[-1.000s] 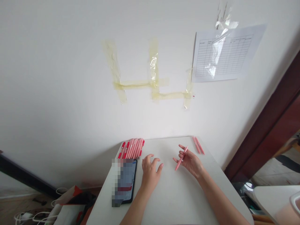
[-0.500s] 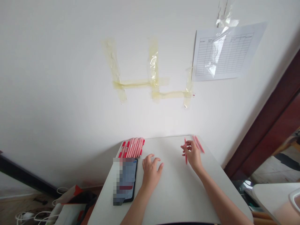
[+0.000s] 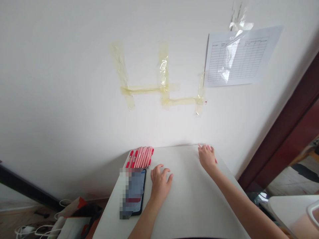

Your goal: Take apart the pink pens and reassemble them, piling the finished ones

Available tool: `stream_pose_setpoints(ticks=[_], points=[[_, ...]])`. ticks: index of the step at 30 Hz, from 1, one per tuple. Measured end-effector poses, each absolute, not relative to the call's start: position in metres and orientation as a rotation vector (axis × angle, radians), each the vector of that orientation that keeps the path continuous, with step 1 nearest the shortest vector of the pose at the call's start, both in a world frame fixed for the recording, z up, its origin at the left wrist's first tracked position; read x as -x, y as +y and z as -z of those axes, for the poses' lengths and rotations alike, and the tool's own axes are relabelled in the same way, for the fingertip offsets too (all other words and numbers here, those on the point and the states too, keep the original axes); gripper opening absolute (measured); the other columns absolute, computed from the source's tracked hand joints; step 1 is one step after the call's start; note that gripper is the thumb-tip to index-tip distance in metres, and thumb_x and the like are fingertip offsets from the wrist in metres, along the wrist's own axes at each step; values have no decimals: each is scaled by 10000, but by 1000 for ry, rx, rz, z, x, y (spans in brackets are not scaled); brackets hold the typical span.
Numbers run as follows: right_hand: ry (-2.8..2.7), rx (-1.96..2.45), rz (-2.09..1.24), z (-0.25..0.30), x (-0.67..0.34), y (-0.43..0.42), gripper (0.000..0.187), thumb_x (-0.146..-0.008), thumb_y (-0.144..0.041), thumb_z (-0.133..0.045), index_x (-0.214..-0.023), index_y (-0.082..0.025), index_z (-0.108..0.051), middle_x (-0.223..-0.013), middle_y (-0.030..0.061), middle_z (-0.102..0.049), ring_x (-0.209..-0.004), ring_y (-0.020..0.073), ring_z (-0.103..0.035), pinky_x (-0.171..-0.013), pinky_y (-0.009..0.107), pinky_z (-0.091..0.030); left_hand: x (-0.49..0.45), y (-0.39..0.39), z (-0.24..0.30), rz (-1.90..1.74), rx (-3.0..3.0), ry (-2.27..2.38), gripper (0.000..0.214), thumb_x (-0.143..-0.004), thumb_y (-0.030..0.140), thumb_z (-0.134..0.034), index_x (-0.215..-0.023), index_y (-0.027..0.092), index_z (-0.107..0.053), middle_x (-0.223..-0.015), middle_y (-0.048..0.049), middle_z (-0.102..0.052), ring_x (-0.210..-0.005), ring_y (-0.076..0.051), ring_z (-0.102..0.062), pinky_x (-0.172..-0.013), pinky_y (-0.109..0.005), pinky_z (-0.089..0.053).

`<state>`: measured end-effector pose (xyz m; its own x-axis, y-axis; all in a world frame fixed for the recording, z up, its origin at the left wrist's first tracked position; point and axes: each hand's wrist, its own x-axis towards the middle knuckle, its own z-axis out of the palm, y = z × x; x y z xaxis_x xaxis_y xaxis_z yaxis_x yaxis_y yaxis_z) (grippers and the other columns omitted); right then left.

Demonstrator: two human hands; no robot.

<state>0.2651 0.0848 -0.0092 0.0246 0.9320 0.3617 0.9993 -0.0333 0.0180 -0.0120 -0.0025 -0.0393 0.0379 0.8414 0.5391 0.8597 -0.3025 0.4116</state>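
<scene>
My right hand [image 3: 206,158] is at the far right corner of the white table [image 3: 189,199]. Its fingers are closed around a pink pen [image 3: 199,145], whose upper tip shows at the fingertips; the rest is hidden by the hand. Other pink pens [image 3: 216,161] lie right there, mostly covered by the hand. My left hand [image 3: 160,181] rests on the table with fingers spread and bent, holding nothing. Beyond it, at the far left corner, a row of pink and red pens [image 3: 143,157] lies side by side.
A dark phone [image 3: 144,196], partly pixelated, lies left of my left hand. Behind the table rises a white wall [image 3: 74,83] with yellowed tape [image 3: 163,69] and a printed sheet [image 3: 239,56]. Cables [image 3: 40,229] and bags are at lower left, a white chair or stool [image 3: 289,209] at right.
My right hand has moved away and slightly right with the pink pen, to the pens at the far right corner. My left hand has stayed nearly in place.
</scene>
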Motion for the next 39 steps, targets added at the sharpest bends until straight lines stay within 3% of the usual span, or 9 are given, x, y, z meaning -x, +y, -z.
stream_pose_setpoints(ticks=[5,11,27,39], points=[[-2004,2074,471,17,-266,89,408,-860,-59,-432,-1108,-205,-721,-1090,179,-703,-1172,338,-522,-1142,591,-163,13,-2,39,1133,2243,-1844,132,-859,275,-611,-937,246,-714,-1202,-92,-553,-1179,-281,-524,-1062,-557,-413],[-1986,2101,501,23,-273,93,515,-852,-42,-418,-1300,-169,-639,-1213,197,-674,-1201,343,-523,-1128,614,-192,11,-3,39,1139,2223,-1852,126,-843,253,-619,-921,248,-718,-1194,-89,-562,-1167,-278,-530,-1053,-542,-419],[-1980,2072,562,19,-284,90,437,-932,-51,-322,-1084,-187,-708,-1164,168,-672,-1110,311,-537,-1127,579,-184,11,-4,37,1127,2228,-1857,113,-843,246,-624,-913,248,-712,-1183,-86,-569,-1165,-274,-535,-1051,-537,-426],[-1965,2057,542,23,-278,86,389,-961,-118,-367,-1186,-208,-671,-1372,157,-600,-1271,320,-480,-1132,554,-214,11,-4,37,1116,2227,-1868,118,-855,255,-619,-916,249,-720,-1186,-88,-571,-1171,-278,-540,-1057,-550,-428]])
